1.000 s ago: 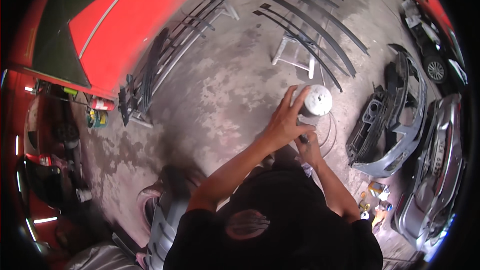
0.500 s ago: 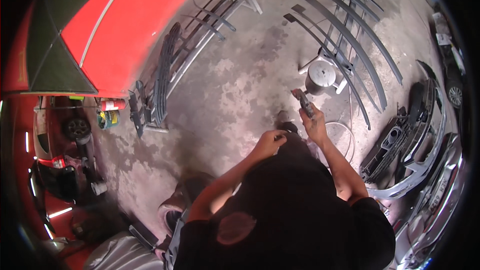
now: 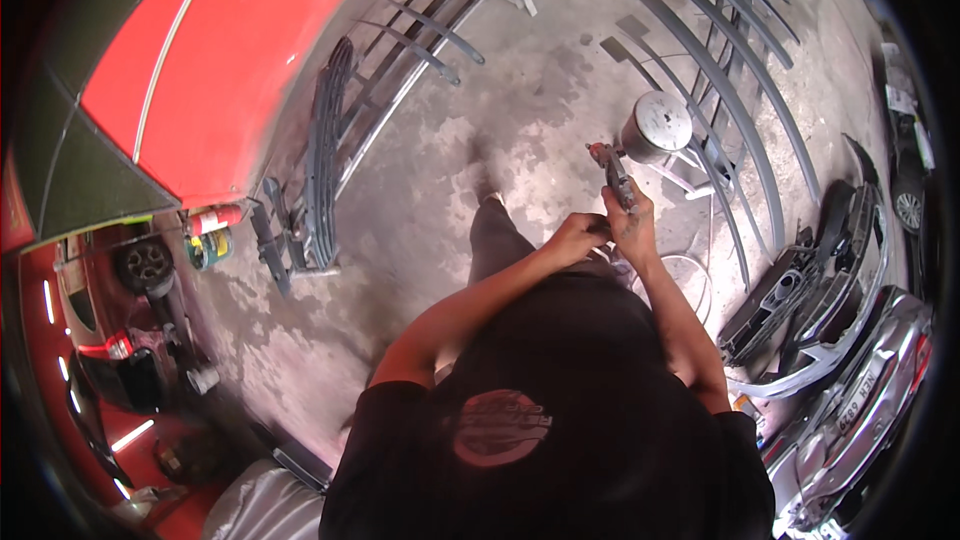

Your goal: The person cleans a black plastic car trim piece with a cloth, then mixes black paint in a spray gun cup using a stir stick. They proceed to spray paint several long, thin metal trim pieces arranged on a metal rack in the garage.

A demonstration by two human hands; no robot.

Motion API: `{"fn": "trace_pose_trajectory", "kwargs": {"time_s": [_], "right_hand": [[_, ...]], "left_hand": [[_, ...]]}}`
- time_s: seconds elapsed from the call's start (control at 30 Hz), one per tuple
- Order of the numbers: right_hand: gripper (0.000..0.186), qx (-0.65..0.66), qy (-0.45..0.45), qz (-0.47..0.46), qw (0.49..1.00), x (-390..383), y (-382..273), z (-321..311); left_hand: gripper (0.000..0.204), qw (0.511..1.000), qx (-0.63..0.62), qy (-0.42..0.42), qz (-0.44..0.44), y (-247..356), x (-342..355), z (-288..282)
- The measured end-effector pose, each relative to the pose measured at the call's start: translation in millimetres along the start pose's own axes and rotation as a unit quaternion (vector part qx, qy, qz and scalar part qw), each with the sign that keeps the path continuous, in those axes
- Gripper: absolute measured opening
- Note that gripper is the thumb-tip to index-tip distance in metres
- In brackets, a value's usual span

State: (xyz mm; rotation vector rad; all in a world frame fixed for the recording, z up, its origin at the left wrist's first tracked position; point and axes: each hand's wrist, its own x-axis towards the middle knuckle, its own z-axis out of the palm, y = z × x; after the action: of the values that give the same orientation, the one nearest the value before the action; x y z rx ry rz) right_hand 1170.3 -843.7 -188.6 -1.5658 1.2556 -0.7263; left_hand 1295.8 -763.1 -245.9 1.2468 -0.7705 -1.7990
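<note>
My right hand (image 3: 632,225) is closed around the handle of a spray gun (image 3: 617,180), held out in front of my body. A round metal paint cup (image 3: 650,138) with a pale, speckled lid sits at the gun's far right side. Close beside the gun's handle is my left hand (image 3: 575,242), its fingers curled and nearly touching my right hand. What those fingers hold, if anything, is hidden. A thin pale hose (image 3: 706,285) loops below my right hand.
Long dark trim strips (image 3: 725,75) lie across a stand at the far right. A metal rack (image 3: 385,115) with grey parts stands at the left. Bumpers (image 3: 860,280) and a silver car rear (image 3: 860,410) line the right; a fire extinguisher (image 3: 213,219) is at the left.
My left hand has moved right, up against the right hand. The spray gun and cup have shifted slightly right and farther out. One of my legs now shows stepping forward.
</note>
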Motion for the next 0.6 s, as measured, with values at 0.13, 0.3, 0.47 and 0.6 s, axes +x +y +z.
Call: {"fn": "trace_pose_trajectory", "kwargs": {"time_s": [0.13,0.3,0.47,0.6], "right_hand": [[0.036,-0.015,-0.046,0.082,0.995,42.4,-4.2,40.7],[0.038,-0.006,-0.008,0.124,0.992,81.0,-15.1,105.0],[0.042,0.026,-0.032,0.275,0.961,142.2,-67.3,150.2],[0.042,0.078,-0.014,0.238,0.968,189.5,-46.8,184.4]], "left_hand": [[0.029,0.996,0.038,-0.023,-0.078,38.0,20.3,-84.7],[0.029,0.988,0.056,-0.012,-0.143,71.8,22.9,-211.2],[0.045,0.967,0.225,0.091,-0.075,50.3,27.2,-343.3],[0.023,0.925,0.287,0.134,-0.208,96.1,37.4,-410.2]]}}
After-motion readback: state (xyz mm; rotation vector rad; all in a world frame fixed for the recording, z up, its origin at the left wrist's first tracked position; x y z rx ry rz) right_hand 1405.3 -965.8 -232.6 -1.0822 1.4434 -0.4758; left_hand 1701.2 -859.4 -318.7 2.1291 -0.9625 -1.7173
